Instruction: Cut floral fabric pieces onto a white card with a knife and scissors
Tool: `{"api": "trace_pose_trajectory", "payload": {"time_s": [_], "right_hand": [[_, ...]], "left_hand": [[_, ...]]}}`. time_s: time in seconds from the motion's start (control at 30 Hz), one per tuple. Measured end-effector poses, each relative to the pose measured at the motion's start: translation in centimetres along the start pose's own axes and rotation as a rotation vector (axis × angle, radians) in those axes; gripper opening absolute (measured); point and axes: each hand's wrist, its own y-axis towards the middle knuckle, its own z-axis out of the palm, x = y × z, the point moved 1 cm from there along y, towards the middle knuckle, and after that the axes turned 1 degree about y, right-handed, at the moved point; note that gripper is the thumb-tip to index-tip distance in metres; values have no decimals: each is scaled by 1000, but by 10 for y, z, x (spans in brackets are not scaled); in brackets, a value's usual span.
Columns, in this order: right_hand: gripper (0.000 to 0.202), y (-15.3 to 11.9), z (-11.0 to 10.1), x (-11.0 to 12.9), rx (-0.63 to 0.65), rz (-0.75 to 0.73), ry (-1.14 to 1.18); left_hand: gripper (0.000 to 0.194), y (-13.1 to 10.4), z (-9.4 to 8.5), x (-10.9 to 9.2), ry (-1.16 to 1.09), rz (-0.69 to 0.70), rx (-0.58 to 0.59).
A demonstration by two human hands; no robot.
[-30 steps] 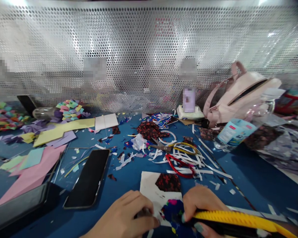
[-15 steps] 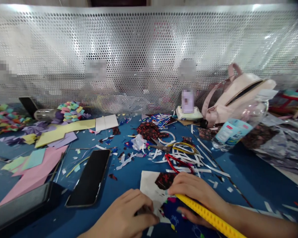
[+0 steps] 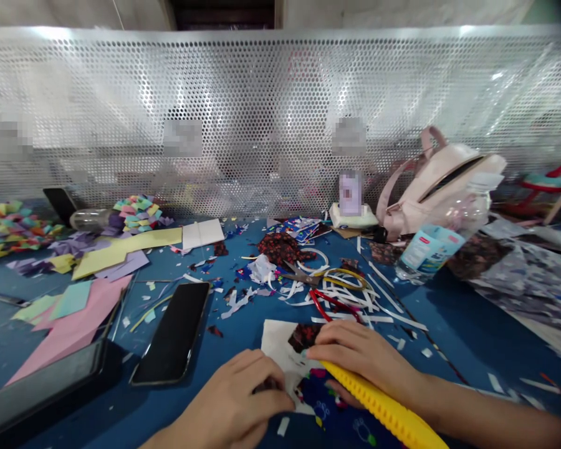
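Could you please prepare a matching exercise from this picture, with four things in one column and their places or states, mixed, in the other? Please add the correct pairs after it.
Things
1. White card
2. Yellow tool
3. Scissors
4. Bottle

Places and states
A. Lying among the white strips
B. Standing in front of the pink bag
C. Bearing a dark red patch
D. Held in the right hand

Right pairs
1-C, 2-D, 3-A, 4-B
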Motion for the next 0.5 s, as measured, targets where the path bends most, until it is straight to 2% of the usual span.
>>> {"api": "trace_pose_trajectory", "payload": {"time_s": [0.1,0.17,0.37,0.5], "right_hand": [[33,-4,-1,-4,16,-26,-160],[40,-6,-2,-5,52,-13,-182],[40,-4,-6,-3,145,53,-41],[40,-3,-10,-4,120,55,52]], "left_hand": [[41,1,-1,0,13,6,-24],[42,1,0,0,27,12,-40],[46,3,4,1,51,19,-69],[46,3,2,0,26,24,-53]]}}
